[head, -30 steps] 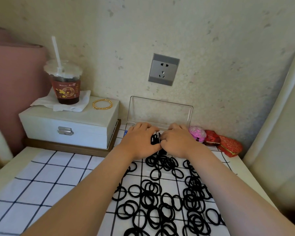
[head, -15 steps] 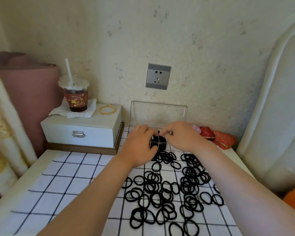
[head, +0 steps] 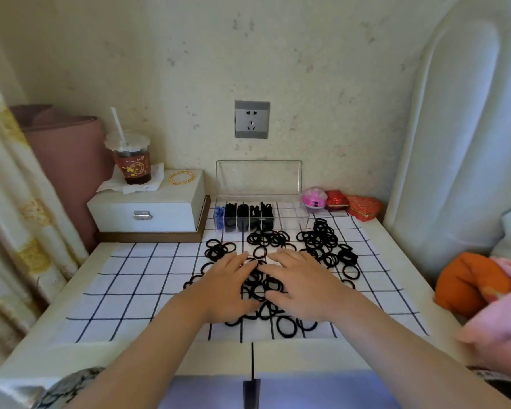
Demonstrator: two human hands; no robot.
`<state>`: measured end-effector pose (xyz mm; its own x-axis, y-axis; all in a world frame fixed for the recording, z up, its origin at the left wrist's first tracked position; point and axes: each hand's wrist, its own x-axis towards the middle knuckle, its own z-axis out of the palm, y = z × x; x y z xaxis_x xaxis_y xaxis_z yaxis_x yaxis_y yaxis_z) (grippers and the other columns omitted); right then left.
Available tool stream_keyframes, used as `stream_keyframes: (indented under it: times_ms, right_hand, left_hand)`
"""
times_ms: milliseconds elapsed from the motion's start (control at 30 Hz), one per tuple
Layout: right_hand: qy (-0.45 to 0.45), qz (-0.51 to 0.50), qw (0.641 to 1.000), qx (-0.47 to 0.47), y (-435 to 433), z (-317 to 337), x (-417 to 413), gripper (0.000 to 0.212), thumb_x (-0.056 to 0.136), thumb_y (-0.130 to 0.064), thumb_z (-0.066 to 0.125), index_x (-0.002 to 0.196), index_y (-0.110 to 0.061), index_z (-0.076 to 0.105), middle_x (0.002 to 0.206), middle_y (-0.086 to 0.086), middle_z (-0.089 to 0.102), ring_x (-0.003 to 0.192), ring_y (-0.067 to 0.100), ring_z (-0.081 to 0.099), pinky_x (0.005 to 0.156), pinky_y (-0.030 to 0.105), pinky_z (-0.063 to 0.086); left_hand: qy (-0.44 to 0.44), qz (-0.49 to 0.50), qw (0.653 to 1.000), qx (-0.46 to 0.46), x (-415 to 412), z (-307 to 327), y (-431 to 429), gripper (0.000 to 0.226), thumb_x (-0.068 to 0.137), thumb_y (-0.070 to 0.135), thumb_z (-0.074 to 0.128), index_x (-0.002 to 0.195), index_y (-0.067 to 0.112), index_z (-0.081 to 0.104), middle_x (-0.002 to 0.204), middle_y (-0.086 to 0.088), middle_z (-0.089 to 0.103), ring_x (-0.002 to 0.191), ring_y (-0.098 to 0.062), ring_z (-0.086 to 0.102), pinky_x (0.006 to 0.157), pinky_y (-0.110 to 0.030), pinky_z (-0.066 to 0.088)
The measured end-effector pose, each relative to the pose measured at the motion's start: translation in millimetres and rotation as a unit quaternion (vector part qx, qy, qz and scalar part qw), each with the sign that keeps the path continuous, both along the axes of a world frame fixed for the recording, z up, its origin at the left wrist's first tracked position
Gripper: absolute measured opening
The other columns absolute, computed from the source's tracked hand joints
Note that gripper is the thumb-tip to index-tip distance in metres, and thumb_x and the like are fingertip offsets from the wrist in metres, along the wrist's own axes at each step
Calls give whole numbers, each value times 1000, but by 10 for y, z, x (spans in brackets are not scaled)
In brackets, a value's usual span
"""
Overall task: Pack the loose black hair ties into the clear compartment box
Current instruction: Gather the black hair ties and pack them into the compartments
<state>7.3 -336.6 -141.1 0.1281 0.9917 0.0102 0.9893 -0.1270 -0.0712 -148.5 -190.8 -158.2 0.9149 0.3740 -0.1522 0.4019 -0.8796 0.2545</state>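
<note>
Centre: checked cloth (head: 130,276); upper centre: clear compartment box (head: 292,215) — 4 sections black-filled, right end vacant. Fingers of left hand (head: 227,287), right hand (head: 301,287) flat, loose, on hair ties (head: 322,240) (mid-frame pile). Risk — tangled clump overshoots narrow section, spills.

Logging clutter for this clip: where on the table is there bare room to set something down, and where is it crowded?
Bare: the left part of the checked cloth, between the white box and the loose hair ties; the table strip nearest the person. Crowded: the cloth's middle, ties from the compartment box to under the left hand and right hand.
</note>
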Motion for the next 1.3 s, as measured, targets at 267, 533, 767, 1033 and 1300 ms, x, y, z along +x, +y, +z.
stream_keyframes:
  times_ms: [267, 533, 767, 1033, 1300]
  right_hand:
    - [-97, 10, 994, -41, -40, -267, 136, 85, 90, -80, 18, 158, -34, -3, 168, 6, -4, 154, 23, -12, 124, 49, -4]
    - [-70, -29, 997, -18, 416, -308, 314, 74, 94, -70, 21, 157, -31, 20, 165, 6, 19, 153, 25, 9, 122, 49, 5]
    - [47, -38, 998, 19, 623, -15, 421, 61, 87, -58, 61, 141, -33, 51, 137, -3, 50, 128, 17, 42, 109, 38, 35]
    - [59, -75, 994, -52, 659, 4, 427, 24, 84, -43, 69, 93, -20, 72, 96, -2, 62, 87, 19, 62, 77, 41, 55]
    - [179, -102, 978, 29, 696, 92, 461, 18, 91, -27, 66, 82, -13, 74, 81, 3, 70, 71, 15, 63, 68, 30, 53]
  left_hand:
    - [11, 4, 996, 88, -68, -179, -25, 103, 72, 87, 15, 155, 32, -12, 161, 7, -24, 145, -13, -30, 119, -39, -16]
    - [-22, 42, 997, 63, 166, -210, 258, 81, 94, 67, 31, 157, 28, -1, 165, 2, -9, 150, -17, -16, 121, -39, -6]
    - [-130, 17, 991, 15, 252, -36, 455, 70, 78, 52, 69, 138, 36, 38, 144, 9, 36, 136, -14, 24, 113, -38, 30]
    - [-108, -6, 992, 68, 307, 58, 416, 25, 81, 46, 71, 105, 38, 70, 120, 13, 51, 115, -11, 38, 101, -30, 35]
    - [-152, 22, 988, -4, 376, 92, 435, 9, 88, 36, 69, 92, 28, 72, 119, 11, 52, 116, -9, 39, 102, -28, 36]
